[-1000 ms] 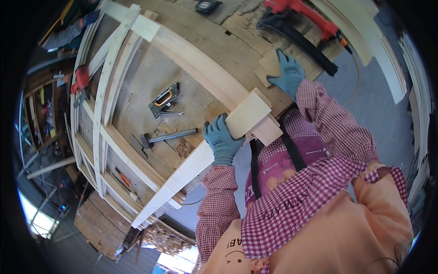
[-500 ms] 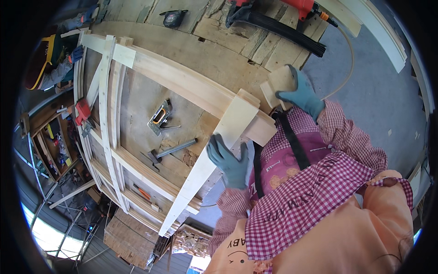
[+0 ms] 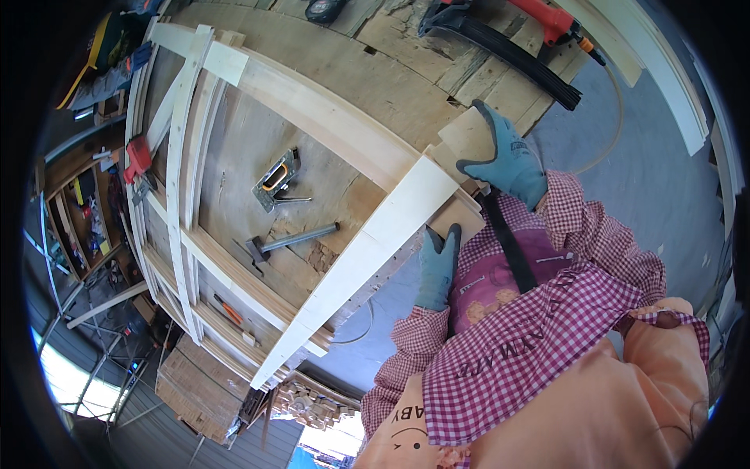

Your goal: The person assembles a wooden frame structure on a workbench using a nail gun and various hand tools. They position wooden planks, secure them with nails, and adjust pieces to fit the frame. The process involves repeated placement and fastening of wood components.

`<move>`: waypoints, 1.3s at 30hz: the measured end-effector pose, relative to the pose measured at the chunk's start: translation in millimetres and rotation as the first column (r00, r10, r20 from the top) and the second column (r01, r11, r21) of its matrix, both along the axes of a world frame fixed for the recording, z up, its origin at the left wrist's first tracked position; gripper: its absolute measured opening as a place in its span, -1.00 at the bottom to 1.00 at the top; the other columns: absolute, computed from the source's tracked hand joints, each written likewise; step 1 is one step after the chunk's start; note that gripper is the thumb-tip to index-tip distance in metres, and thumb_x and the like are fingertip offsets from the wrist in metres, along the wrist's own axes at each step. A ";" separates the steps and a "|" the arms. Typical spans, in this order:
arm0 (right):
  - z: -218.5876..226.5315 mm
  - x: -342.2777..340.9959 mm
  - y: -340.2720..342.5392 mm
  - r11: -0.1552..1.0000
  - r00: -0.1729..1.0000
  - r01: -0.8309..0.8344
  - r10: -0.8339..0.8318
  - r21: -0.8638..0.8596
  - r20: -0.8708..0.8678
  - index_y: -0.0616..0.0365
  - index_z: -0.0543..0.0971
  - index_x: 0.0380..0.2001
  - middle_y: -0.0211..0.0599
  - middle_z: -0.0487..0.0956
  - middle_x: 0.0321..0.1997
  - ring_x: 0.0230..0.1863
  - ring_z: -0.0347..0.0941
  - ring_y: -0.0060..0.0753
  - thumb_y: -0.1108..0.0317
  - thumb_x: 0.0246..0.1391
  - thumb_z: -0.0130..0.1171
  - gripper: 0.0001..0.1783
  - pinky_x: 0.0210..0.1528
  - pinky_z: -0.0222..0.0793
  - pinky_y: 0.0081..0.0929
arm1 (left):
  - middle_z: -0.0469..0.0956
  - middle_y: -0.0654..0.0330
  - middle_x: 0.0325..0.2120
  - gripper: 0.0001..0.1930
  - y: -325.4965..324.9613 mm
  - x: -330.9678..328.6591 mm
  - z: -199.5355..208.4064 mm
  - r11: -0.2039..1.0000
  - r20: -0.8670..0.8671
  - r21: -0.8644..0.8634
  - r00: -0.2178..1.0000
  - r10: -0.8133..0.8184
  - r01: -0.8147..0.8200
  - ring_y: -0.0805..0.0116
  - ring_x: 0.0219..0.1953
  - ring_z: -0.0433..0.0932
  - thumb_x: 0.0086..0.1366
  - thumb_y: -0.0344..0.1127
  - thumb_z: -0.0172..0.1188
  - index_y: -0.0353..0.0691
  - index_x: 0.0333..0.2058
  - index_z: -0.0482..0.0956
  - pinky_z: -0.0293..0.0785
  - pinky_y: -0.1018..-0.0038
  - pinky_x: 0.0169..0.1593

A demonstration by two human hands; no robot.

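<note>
My right hand (image 3: 512, 160), in a grey-blue glove, is closed on a small flat wooden block (image 3: 467, 139), thumb on one side and fingers over the other. The block is against the near corner of a pale slatted wooden frame (image 3: 320, 129). My left hand (image 3: 439, 270), gloved alike, has its fingertips on the edge of a second wooden block (image 3: 456, 217) just under that corner; its lower fingers are hidden. Beside both hands, the frame's white end board (image 3: 367, 254) slants down to the left.
Inside the frame lie a manual staple gun (image 3: 275, 181), a hammer (image 3: 293, 241) and an orange-handled tool (image 3: 228, 309). A red nail gun (image 3: 547, 22) with a hose lies beyond my right hand. Another red tool (image 3: 137, 160) rests at the left. Another person's gloved hand (image 3: 141, 56) is at far left.
My left hand has left the end board's top and moved right to the block under the corner. My right hand has brought its block left against the corner. The view has shifted slightly.
</note>
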State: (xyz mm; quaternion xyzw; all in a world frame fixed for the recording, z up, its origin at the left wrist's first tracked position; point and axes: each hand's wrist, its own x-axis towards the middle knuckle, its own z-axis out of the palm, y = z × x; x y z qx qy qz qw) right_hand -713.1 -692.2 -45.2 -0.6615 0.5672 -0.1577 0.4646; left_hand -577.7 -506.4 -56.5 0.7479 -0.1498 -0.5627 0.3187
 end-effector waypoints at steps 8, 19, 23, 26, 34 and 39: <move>-10.4 12.8 1.6 0.998 0.995 0.023 -0.028 0.058 0.094 -0.04 0.17 0.24 -0.01 0.33 0.12 0.16 0.26 -0.05 0.15 -0.12 0.30 -0.16 0.19 0.18 -0.33 | 0.46 0.10 -0.13 -0.43 4.0 49.6 57.6 0.796 0.927 0.061 0.262 -0.269 0.602 0.16 -0.10 0.42 0.01 -0.22 0.31 -0.24 0.02 0.41 0.33 0.31 -0.06; -19.9 18.8 3.5 0.999 0.992 0.020 -0.016 -0.030 0.122 -0.03 0.20 0.23 -0.05 0.31 0.15 0.17 0.26 -0.09 0.14 -0.11 0.30 -0.18 0.20 0.17 -0.33 | 0.35 0.03 -0.11 -0.23 -18.7 100.9 15.9 0.731 0.857 0.267 0.193 -0.478 0.628 0.03 -0.02 0.31 -0.21 -0.07 0.34 -0.25 0.01 0.27 0.19 0.19 0.09; -12.1 22.8 2.8 0.999 0.997 -0.014 0.017 -0.041 0.081 0.03 0.15 0.24 -0.05 0.27 0.18 0.17 0.26 -0.09 0.10 -0.20 0.37 -0.06 0.21 0.17 -0.33 | 0.35 0.02 -0.10 -0.24 -21.8 97.2 16.7 0.736 0.862 0.257 0.195 -0.468 0.627 0.03 0.00 0.30 -0.20 -0.09 0.32 -0.27 0.01 0.28 0.17 0.19 0.11; -6.7 23.0 1.2 0.999 0.999 -0.025 0.024 0.030 0.042 0.05 0.10 0.26 -0.03 0.25 0.19 0.18 0.25 -0.07 0.11 -0.25 0.40 0.01 0.21 0.16 -0.33 | 0.34 0.00 -0.08 -0.24 -24.8 92.7 18.5 0.752 0.856 0.224 0.244 -0.456 0.620 0.02 0.02 0.29 -0.19 -0.13 0.32 -0.30 0.02 0.26 0.13 0.17 0.16; 11.2 11.7 8.0 0.982 0.988 -0.155 0.157 -0.112 0.013 0.08 0.06 0.28 -0.05 0.24 0.20 0.16 0.24 -0.07 0.28 -0.20 0.36 -0.02 0.20 0.17 -0.29 | 0.25 -0.08 0.08 -0.13 -14.4 91.0 31.8 0.733 0.851 0.150 0.290 -0.437 0.663 -0.01 0.15 0.20 -0.20 -0.19 0.35 -0.39 0.11 0.17 0.07 0.12 0.22; 1.5 4.6 5.8 0.999 0.963 0.003 -0.017 0.052 0.267 0.14 0.12 0.26 -0.14 0.21 0.27 0.18 0.23 -0.29 0.48 -0.13 0.26 -0.15 0.15 0.24 -0.41 | 0.22 -0.06 0.12 -0.08 -10.2 92.2 27.3 0.739 0.855 0.150 0.289 -0.431 0.657 -0.01 0.15 0.20 -0.21 -0.17 0.38 -0.37 0.14 0.15 0.09 0.14 0.21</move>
